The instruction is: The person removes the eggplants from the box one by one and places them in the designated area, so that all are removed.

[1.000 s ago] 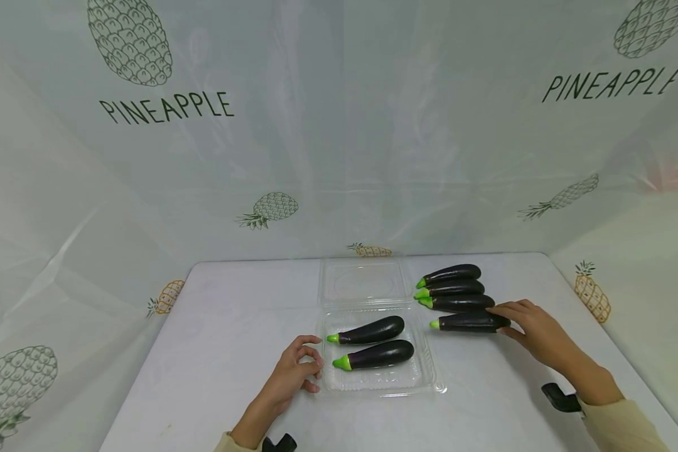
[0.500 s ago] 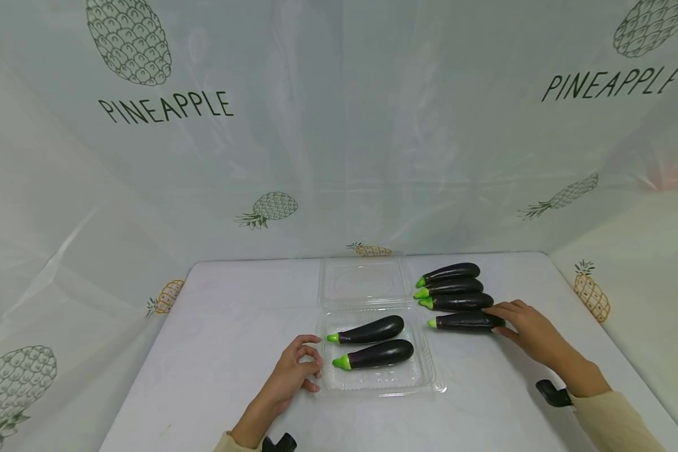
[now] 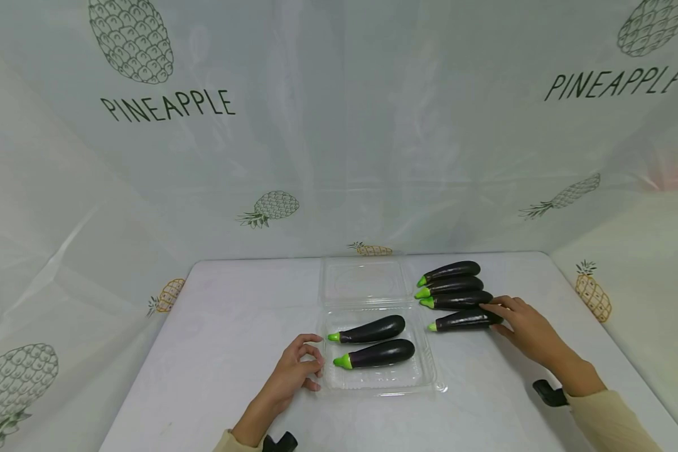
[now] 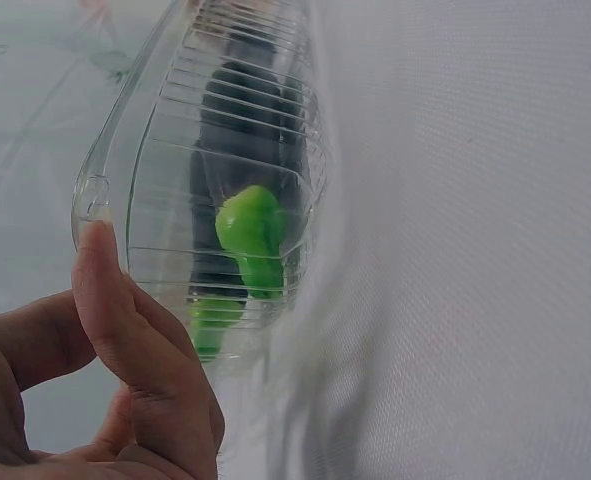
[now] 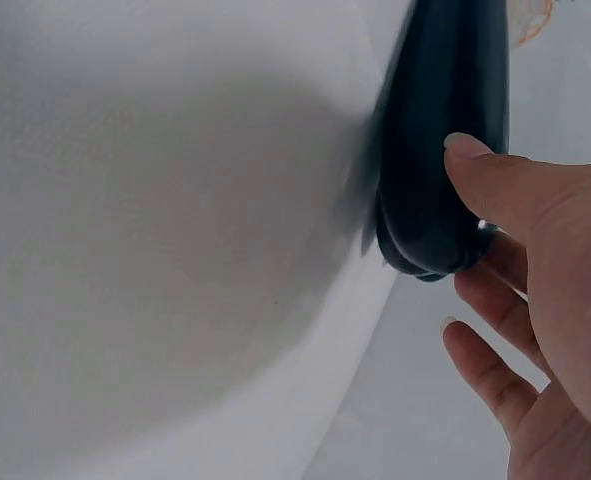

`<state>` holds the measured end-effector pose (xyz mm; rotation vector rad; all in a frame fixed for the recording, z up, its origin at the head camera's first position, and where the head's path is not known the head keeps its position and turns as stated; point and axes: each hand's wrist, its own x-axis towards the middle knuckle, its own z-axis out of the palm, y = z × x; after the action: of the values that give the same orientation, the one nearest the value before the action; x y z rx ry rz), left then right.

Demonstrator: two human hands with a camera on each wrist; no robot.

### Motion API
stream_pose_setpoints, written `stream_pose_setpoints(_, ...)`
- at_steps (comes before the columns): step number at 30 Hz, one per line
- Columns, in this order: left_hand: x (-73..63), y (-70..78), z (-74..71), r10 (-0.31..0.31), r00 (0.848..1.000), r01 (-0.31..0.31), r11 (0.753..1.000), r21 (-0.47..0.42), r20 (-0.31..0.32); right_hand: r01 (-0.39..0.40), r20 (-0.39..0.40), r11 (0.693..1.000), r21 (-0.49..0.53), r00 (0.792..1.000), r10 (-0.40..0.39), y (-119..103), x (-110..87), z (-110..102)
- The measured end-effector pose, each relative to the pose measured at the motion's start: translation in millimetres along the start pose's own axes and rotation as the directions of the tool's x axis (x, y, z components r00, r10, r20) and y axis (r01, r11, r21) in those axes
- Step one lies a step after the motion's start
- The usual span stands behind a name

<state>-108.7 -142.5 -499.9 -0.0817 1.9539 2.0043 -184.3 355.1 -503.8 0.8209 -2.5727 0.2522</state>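
Note:
My right hand point(image 3: 525, 329) holds the thick end of the nearest eggplant point(image 3: 463, 320) in the right-hand group, thumb on one side and fingers on the other. The right wrist view shows the thumb pressed on the dark, glossy eggplant point(image 5: 440, 130). My left hand point(image 3: 294, 373) is at the left edge of a clear plastic clamshell container point(image 3: 424, 376), fingers loosely bent. A fingertip touches its rim in the left wrist view, where this hand point(image 4: 135, 370) partly covers the container wall. Inside lie two eggplants, a farther one point(image 3: 373, 329) and a nearer one point(image 3: 381, 355), green stems left.
Behind the tray part, the container's lid point(image 3: 364, 282) lies folded back. Three more eggplants point(image 3: 452, 285) are lined up close together at the back right. The white table point(image 3: 231, 314) meets a pineapple-print sheet point(image 3: 339, 138) behind it.
My right hand has shifted a little left and away. The eggplant in it has slid slightly left, its thick end now angled toward the row behind. The left hand stays in place.

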Motion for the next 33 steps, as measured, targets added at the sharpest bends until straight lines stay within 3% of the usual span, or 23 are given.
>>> stream_pose_setpoints(10, 0.0, 0.0, 0.9, 0.0, 1.0, 0.0, 1.0, -0.002, -0.001, -0.032, 0.001, 0.999, 0.003, 1.0, 0.032, -11, 2.1, -4)
stream_pose_setpoints(14, 0.0, -0.7, 1.0, -0.004, 1.0, 0.004, 1.0, 0.0, -0.006, -0.003, -0.027, 1.0, 0.004, 1.0, 0.003, -22, 6.8, -9)
stream_pose_setpoints(20, 1.1, -2.8, 0.2, -0.006, 1.0, 0.006, 1.0, -0.002, -0.01, 0.081, -0.069, 0.997, 0.014, 0.994, -0.079, -47, 22.1, -19)
stream_pose_setpoints(26, 1.1, -3.1, -0.3, -0.006, 1.0, 0.006, 1.0, -0.005, -0.007, 0.138, -0.041, 0.99, 0.019, 0.99, -0.137, -76, 39.1, -28)
stream_pose_setpoints(33, 0.1, -2.4, -0.3, -0.006, 1.0, 0.006, 1.0, 0.001, -0.005, 0.151, -0.008, 0.988, 0.043, 0.989, -0.151, -107, 52.1, -33)
